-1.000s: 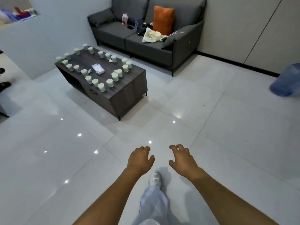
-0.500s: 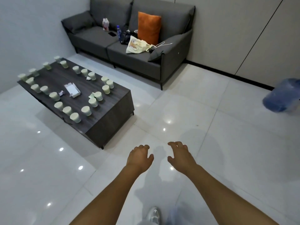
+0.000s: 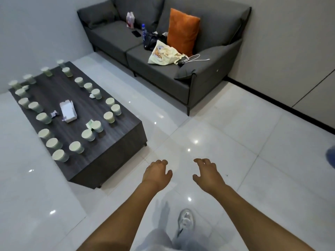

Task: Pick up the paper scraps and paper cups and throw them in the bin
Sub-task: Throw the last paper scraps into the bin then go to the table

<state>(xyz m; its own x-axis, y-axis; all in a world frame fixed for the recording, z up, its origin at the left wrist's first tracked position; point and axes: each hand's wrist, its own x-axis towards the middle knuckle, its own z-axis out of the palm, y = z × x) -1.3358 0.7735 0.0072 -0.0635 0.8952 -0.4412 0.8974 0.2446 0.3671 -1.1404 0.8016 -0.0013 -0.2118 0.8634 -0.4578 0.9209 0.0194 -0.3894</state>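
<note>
The person is walking closer: the dark surface (image 3: 116,142) now sits larger and nearer than a second ago, so the pickup has not begun. The left hand (image 3: 156,175) and right hand (image 3: 206,175) hang over the floor with loosely curled fingers, holding nothing. On the surface I count twenty-one paper cups (image 3: 60,155), about four paper scraps (image 3: 54,113) and one white carton (image 3: 68,111). A blue object (image 3: 330,156), perhaps the bin, shows at the right edge

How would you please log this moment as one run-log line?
left hand: empty | right hand: empty | cups: on table | stage: approaching
</note>
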